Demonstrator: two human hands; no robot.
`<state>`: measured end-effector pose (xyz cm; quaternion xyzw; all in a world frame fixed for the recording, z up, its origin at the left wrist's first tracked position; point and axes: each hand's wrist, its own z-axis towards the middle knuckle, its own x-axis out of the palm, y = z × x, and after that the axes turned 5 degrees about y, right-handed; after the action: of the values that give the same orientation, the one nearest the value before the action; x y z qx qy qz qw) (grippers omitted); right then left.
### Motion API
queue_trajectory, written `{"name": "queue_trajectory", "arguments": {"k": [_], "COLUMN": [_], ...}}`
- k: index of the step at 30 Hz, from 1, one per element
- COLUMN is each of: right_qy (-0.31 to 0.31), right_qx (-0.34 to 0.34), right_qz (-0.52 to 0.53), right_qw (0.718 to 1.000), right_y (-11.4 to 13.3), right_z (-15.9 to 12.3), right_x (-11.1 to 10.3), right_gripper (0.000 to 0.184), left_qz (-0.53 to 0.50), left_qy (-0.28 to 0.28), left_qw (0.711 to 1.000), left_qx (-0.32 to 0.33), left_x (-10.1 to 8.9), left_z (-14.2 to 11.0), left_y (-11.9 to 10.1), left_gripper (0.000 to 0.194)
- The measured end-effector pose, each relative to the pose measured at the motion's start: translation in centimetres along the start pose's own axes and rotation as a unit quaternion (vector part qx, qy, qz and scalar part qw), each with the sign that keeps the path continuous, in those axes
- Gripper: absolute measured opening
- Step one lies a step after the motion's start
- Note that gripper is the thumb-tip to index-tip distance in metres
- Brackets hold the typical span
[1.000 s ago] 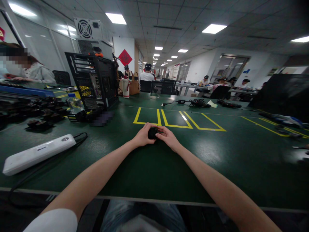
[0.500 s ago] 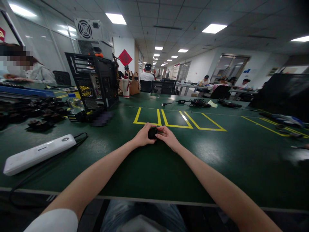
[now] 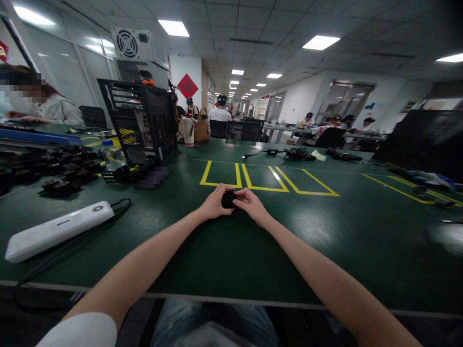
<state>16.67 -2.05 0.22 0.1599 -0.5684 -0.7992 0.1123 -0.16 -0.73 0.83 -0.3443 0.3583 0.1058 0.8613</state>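
Observation:
A small, dark, rounded object (image 3: 228,199) is held between my two hands over the middle of the green table (image 3: 231,260); its kind is too dark to make out. My left hand (image 3: 214,202) is closed around its left side, thumb below and fingers above. On the right side, my right hand (image 3: 250,204) pinches its edge with thumb and fingertips. Just beyond my hands, yellow tape outlines (image 3: 265,189) mark the table surface.
To the left lie a white power strip-like device (image 3: 61,229) with a black cable and several dark parts (image 3: 61,185). Behind them stand an open black computer case (image 3: 144,123) and a paper cup (image 3: 188,131). Coiled black cables (image 3: 298,153) lie farther back. A person (image 3: 54,106) sits at left.
My hands stay in nearly the same place around the dark object, with a slight shift of the right fingers on it. A blurred thing at the far right edge has moved slightly.

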Motion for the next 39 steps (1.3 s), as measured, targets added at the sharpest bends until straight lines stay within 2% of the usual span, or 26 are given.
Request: {"name": "queue_trajectory", "arguments": {"k": [7, 15, 23, 31, 35, 39], "right_qy": [0.016, -0.003, 0.020, 0.015, -0.002, 0.015], "right_qx": [0.013, 0.002, 0.020, 0.007, 0.001, 0.013], "right_qz": [-0.011, -0.014, -0.001, 0.010, -0.007, 0.005], "right_qw": [1.000, 1.000, 1.000, 1.000, 1.000, 1.000], "right_y": [-0.27, -0.04, -0.09, 0.30, -0.02, -0.21], "right_z": [0.14, -0.05, 0.04, -0.19, 0.09, 0.11], "right_x": [-0.31, -0.10, -0.33, -0.07, -0.18, -0.27], "right_gripper": [0.036, 0.024, 0.035, 0.027, 0.032, 0.037], "left_qz": [0.008, 0.004, 0.000, -0.004, -0.003, -0.002], "left_qy": [-0.002, 0.002, 0.004, 0.001, -0.008, -0.004], "left_qw": [1.000, 1.000, 1.000, 1.000, 1.000, 1.000], "left_qx": [0.012, 0.014, 0.006, 0.007, 0.019, 0.013], "left_x": [0.09, -0.04, -0.06, -0.01, 0.11, 0.15], "left_z": [0.06, -0.05, 0.01, -0.02, 0.06, 0.09], "left_y": [0.14, -0.02, -0.12, 0.05, 0.19, 0.09], "left_gripper": [0.058, 0.056, 0.057, 0.056, 0.057, 0.058]}}
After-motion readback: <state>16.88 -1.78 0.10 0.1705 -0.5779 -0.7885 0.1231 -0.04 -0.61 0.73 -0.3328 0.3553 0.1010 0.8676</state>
